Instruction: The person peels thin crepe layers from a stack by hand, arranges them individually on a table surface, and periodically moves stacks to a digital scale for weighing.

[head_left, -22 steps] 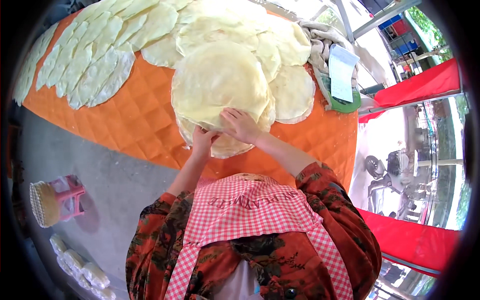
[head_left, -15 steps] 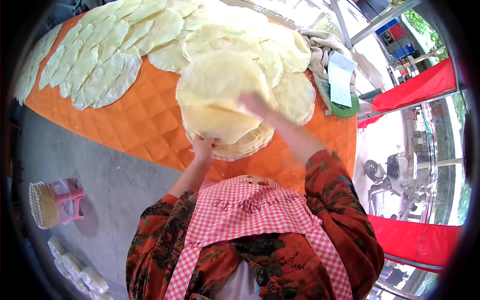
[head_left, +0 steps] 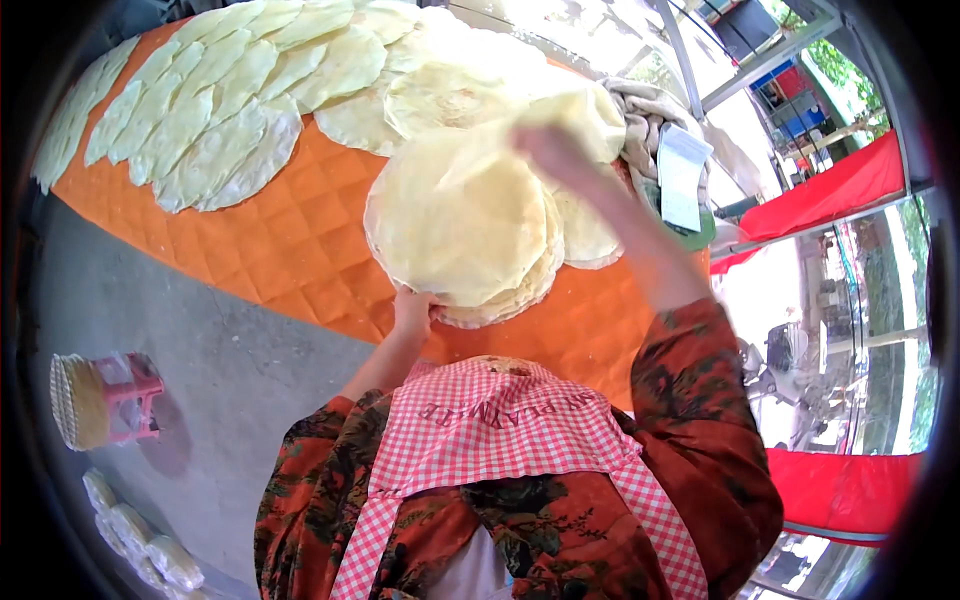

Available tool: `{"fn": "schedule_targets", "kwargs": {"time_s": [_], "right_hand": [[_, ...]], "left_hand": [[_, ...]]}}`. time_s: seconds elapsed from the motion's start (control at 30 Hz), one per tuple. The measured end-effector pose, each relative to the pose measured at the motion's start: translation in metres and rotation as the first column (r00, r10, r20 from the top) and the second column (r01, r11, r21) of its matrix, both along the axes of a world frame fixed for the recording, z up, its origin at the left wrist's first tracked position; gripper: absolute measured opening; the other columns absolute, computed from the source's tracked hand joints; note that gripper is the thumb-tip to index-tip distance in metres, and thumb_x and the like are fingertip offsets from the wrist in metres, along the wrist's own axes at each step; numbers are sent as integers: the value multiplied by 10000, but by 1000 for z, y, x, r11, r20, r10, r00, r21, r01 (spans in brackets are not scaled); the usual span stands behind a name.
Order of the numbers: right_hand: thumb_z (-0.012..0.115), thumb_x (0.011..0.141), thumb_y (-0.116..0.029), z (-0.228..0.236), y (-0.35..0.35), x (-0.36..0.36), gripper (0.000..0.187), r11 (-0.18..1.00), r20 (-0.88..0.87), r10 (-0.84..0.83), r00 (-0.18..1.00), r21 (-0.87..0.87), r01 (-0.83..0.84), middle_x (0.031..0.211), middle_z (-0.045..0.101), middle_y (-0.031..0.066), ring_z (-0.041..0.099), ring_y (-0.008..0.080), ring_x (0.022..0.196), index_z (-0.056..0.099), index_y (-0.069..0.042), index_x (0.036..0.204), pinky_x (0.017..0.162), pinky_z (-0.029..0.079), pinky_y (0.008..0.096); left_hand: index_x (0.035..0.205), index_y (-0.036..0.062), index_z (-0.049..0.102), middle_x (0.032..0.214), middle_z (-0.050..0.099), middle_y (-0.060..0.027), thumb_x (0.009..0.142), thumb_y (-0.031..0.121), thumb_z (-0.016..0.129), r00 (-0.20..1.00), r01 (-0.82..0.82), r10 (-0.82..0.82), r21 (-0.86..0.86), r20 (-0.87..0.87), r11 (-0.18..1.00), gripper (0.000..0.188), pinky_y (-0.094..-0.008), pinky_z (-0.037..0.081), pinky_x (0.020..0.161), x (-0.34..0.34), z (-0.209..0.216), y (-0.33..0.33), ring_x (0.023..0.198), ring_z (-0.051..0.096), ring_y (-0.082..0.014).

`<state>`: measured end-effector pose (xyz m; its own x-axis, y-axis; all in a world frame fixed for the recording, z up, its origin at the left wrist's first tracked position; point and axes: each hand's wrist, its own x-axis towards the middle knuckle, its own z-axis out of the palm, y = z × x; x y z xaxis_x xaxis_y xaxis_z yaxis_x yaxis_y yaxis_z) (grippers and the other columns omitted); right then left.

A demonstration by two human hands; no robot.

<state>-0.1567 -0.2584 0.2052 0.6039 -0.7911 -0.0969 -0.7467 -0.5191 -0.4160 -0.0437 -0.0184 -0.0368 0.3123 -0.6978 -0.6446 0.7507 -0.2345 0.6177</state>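
A stack of thin, round, pale flatbreads (head_left: 460, 225) lies near the table's front edge. My left hand (head_left: 413, 308) is closed on the near left edge of this stack, with some fingertips hidden at the rim. Above the stack's far right side, my right hand (head_left: 560, 158) is blurred by motion; its fingers look closed on the edge of a thin flatbread (head_left: 572, 110) that is raised toward the far right. Behind it, more loose flatbreads (head_left: 450, 95) overlap one another.
Rows of overlapping flatbreads (head_left: 215, 85) cover the far left of the orange quilted table cover (head_left: 270, 230). A cloth (head_left: 640, 105) and a paper sheet (head_left: 682, 170) lie at the right end. On the floor at left stand a pink stool (head_left: 140, 395) and plastic-wrapped packs (head_left: 140, 535).
My right hand has swung up and to the right, away from the middle of the stack, drawing a flatbread with it. My left hand stays at the stack's near edge.
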Motion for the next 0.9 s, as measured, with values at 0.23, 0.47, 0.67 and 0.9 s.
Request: {"fn": "schedule_targets", "kwargs": {"time_s": [0.23, 0.47, 0.67, 0.9], "right_hand": [[507, 844, -188, -39, -80, -17, 209, 961, -49, 110, 993, -248, -119, 731, 652, 115, 617, 250, 658, 677, -65, 834, 668, 490, 365], [512, 870, -143, 21, 26, 4, 208, 784, -58, 240, 969, -577, -229, 767, 655, 99, 640, 254, 700, 636, -117, 1034, 626, 491, 395], [535, 791, -89, -203, 141, -7, 226, 814, -66, 503, 862, -300, -498, 917, 592, 131, 594, 289, 868, 584, -53, 1009, 747, 492, 393], [578, 783, -107, -181, 122, -25, 119, 923, 41, 345, 938, -198, -331, 881, 611, 132, 603, 287, 809, 616, -72, 890, 691, 482, 389]], "left_hand": [[1229, 75, 439, 1112, 580, -126, 781, -53, 490, 993, 108, -109, -51, -33, 993, 469, -385, 566, 758, 3, -10, -1, 945, 619, -268], [1203, 39, 451, 1099, 605, -129, 832, -2, 498, 986, 73, -87, -96, -142, 993, 376, -374, 559, 791, 11, 0, 4, 942, 638, -256], [1197, 44, 444, 1097, 596, -144, 848, 2, 488, 970, 173, -190, -120, -153, 978, 354, -381, 563, 786, 10, -1, -1, 932, 639, -272], [1174, 35, 460, 1030, 615, -128, 833, -2, 509, 975, 128, -143, -94, -171, 987, 346, -372, 561, 738, 12, -17, 4, 873, 639, -254]]}}
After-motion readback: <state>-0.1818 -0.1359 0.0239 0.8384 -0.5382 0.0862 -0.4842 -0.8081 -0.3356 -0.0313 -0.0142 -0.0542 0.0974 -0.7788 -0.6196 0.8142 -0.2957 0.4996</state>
